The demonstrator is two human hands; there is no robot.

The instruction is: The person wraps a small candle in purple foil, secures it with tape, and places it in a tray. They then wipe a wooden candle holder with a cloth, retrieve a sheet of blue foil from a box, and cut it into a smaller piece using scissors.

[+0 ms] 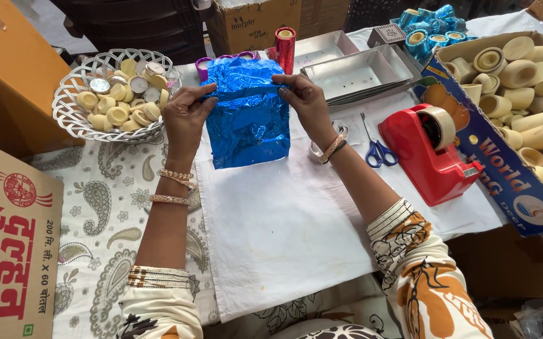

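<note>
mostly white cloth (284, 232); paisley tablecloth (105, 207)

Shiny crinkled blue foil sheet (248, 113). Plain white cloth (284, 238) over a desk cover (105, 207) in white with grey-green paisley. White openwork basket (70, 119), pale yellow cups (118, 103) inside. Red tape dispenser (431, 157), tan tape roll. Blue-handled scissors (377, 149). Red metallic foil roll (284, 47). Silver trays (359, 72). Cream cups (529, 81) in a blue-edged carton. Sleeves (425, 276) white with orange-brown floral print.
</note>
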